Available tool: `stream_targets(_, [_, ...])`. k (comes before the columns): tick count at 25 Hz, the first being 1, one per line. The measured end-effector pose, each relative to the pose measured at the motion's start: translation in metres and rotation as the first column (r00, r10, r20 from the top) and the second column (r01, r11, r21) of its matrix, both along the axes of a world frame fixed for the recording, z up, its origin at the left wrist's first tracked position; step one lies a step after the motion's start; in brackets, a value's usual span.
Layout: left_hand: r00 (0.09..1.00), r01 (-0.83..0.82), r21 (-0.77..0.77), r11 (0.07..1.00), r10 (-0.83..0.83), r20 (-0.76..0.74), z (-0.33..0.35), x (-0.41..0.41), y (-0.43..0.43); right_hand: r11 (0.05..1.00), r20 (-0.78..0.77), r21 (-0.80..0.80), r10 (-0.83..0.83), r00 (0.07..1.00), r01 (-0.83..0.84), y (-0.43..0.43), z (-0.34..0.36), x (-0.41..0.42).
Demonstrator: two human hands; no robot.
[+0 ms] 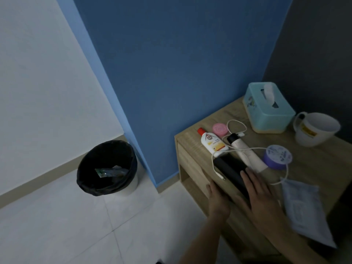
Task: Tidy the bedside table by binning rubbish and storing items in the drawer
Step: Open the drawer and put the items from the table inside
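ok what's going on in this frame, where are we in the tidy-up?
A person is working at the bedside table. The right hand lies flat, fingers straight, on a black flat object near the front edge. The left hand is at the table's front face; its grip is unclear. A lotion bottle, tube, pink pot, white cable, purple-lidded tub and paper packet sit on top, not yet stored. The bin holds some rubbish.

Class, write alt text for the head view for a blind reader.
A person's right hand lies flat on a black object on a cluttered bedside table; the left hand is at the table's front edge. A black-lined bin stands on the floor.
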State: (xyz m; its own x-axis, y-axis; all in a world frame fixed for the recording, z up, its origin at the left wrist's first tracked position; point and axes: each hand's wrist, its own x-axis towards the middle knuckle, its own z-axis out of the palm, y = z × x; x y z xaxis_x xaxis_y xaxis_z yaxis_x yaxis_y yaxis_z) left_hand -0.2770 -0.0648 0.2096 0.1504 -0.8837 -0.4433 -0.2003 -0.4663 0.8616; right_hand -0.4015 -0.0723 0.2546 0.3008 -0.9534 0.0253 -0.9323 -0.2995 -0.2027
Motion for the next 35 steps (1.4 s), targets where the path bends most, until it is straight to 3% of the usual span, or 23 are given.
stream_targets(6, [0.996,0.008,0.050,0.999,-0.013,0.086,0.009,-0.008,-0.001,1.000,-0.035,-0.010,-0.012,0.999,0.011,0.003,0.002,0.000])
stream_targets(11, [0.984,-0.169,0.053,0.984,0.166,0.066,-0.001,-0.013,-0.007,0.995,-0.023,-0.070,0.065,0.998,-0.066,0.003,-0.006,-0.006])
stream_targets(17, [0.975,-0.220,0.058,0.974,0.220,0.016,-0.026,-0.012,-0.016,0.994,-0.005,-0.075,0.073,0.997,-0.073,0.003,-0.007,-0.006])
stream_targets(23, [0.984,-0.166,0.091,0.982,0.159,0.086,-0.013,0.005,0.003,0.991,-0.020,-0.118,0.056,0.998,-0.058,0.002,-0.010,-0.008])
stream_targets(27, [0.986,-0.166,0.122,0.979,0.163,0.038,0.011,0.032,0.042,0.989,-0.038,-0.132,0.069,0.997,-0.073,0.002,-0.012,-0.009])
stream_targets(35, [0.969,-0.178,0.090,0.980,0.158,0.190,0.014,0.068,0.086,0.992,-0.032,-0.106,0.066,0.997,-0.069,0.004,-0.007,-0.007])
